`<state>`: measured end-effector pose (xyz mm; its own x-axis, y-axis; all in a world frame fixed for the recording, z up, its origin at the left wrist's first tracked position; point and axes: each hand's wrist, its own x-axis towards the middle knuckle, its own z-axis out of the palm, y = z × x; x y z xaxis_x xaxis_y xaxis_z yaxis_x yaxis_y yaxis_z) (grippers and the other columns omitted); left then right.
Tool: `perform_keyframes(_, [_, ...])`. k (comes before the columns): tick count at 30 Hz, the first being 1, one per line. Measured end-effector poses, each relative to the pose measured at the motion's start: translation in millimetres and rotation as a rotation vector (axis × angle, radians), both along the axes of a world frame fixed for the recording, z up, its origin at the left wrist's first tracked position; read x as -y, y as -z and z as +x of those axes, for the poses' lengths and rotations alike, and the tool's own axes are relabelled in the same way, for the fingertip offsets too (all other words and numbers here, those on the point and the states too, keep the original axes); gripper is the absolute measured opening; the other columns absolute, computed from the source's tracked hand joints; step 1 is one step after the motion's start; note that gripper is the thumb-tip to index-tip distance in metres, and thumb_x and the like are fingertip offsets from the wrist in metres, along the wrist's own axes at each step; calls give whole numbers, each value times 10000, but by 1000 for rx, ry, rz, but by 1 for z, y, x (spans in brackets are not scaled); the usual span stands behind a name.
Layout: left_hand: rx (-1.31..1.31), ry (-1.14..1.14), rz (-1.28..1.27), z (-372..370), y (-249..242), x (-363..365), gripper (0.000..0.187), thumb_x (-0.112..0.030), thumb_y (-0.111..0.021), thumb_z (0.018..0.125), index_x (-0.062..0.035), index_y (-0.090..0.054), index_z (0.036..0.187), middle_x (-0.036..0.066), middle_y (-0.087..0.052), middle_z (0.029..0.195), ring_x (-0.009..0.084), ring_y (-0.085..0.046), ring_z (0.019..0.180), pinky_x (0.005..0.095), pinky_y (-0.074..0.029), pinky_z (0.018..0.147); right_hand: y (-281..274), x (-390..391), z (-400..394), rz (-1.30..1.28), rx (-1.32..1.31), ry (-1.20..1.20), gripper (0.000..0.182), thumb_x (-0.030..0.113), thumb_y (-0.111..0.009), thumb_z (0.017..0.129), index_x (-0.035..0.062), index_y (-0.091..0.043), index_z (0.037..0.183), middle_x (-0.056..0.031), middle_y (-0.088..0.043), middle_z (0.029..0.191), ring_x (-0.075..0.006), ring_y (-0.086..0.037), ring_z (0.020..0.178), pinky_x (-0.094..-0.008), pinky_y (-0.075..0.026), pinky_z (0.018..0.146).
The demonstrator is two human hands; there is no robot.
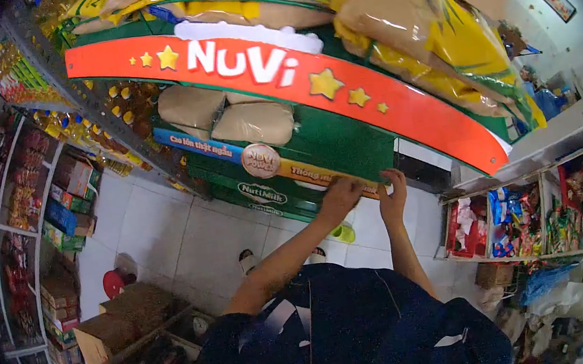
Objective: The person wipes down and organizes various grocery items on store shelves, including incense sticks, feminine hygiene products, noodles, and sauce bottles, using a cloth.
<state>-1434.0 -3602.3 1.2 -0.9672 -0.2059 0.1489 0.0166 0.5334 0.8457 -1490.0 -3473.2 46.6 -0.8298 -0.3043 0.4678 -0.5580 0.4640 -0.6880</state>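
A green display rack holds a shelf with a blue and yellow front strip (203, 147). My left hand (341, 199) is at the right part of this strip, its fingers bent together against the yellow section; what they hold, if anything, is too small to make out. Just to the right, my right hand (392, 188) is raised at the strip's right end, thumb and fingers curved and apart, with nothing visible between them. Above both hands runs a red NuVi sign (412, 94). Brown packages in clear wrap (253, 123) lie on the green shelf behind the strip.
Large yellow and brown bags (394, 9) lie on top of the rack. Shelves of snacks (14, 172) stand at the left, cardboard boxes (100, 340) at the lower left. Bins of colourful packets (514, 216) are at the right. Green slippers (344, 233) lie on the tiled floor.
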Motion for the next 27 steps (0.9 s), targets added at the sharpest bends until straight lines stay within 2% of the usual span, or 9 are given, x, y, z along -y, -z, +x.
perform_keyframes(1, [7, -7, -7, -4, 7, -6, 221, -127, -536, 742, -35, -537, 943, 140, -497, 972, 320, -474, 926, 412, -404, 801, -3, -2, -3, -57, 47, -10, 223, -22, -564, 694, 29, -560, 911, -122, -524, 967, -248, -509, 932, -338, -392, 817])
perform_keyframes(3, [-417, 234, -393, -13, 26, -17, 203, -147, -542, 742, -56, -559, 923, 145, -528, 928, 316, -489, 916, 406, -414, 784, -6, -7, -9, -25, 40, -7, 206, -3, -570, 704, 28, -561, 907, -113, -539, 915, -239, -525, 885, -334, -395, 805])
perform_keyframes(8, [-290, 57, -237, 26, -46, 47, 220, -101, -547, 720, -58, -553, 935, 156, -544, 918, 336, -504, 897, 419, -422, 765, -10, 25, -39, -127, 104, -164, 176, 61, -588, 729, 22, -560, 899, -101, -574, 832, -242, -555, 796, -336, -394, 812])
perform_keyframes(12, [-377, -459, -328, 29, -90, 135, 270, -52, -610, 633, -26, -529, 889, 161, -549, 847, 365, -509, 799, 430, -411, 681, -29, 105, -44, 158, 62, -416, 397, 120, -625, 704, 27, -498, 1069, -172, -521, 1054, -333, -485, 996, -380, -373, 877])
perform_keyframes(16, [-480, -485, -611, -22, -101, 162, 261, -48, -559, 647, -26, -535, 906, 169, -553, 871, 367, -510, 807, 445, -401, 670, -5, 184, -40, 135, -74, -596, 682, 209, -667, 678, -17, -320, 1221, -225, -394, 1220, -369, -379, 1136, -404, -343, 928])
perform_keyframes(17, [-491, -437, -789, -32, -95, 166, 271, -47, -541, 653, -26, -538, 924, 170, -558, 895, 367, -513, 833, 448, -404, 698, -27, 183, -27, 206, 144, -612, 714, 247, -667, 689, -32, -291, 1229, -241, -390, 1229, -374, -389, 1132, -411, -351, 919])
perform_keyframes(20, [-519, -456, -722, -45, -84, 175, 350, -58, -543, 636, -34, -545, 985, 175, -557, 965, 367, -503, 904, 452, -393, 787, -7, 192, -43, 82, 89, -745, 730, 273, -659, 702, -30, -274, 1244, -249, -409, 1212, -374, -418, 1111, -415, -366, 904])
perform_keyframes(21, [-344, -408, -472, -44, -83, 183, 396, -135, -558, 677, -48, -528, 1062, 166, -531, 1076, 357, -464, 1019, 459, -347, 884, 2, 190, -46, 165, 9, -668, 751, 276, -658, 702, -32, -256, 1257, -242, -445, 1178, -375, -452, 1074, -411, -383, 888])
perform_keyframes(27, [-123, -426, -486, -33, -95, 218, 457, -306, -519, 746, -79, -483, 1142, 140, -486, 1176, 324, -431, 1096, 448, -318, 925, -25, 185, -28, 337, 151, -569, 733, 341, -618, 733, -28, -261, 1256, -234, -479, 1139, -363, -481, 1033, -416, -408, 853])
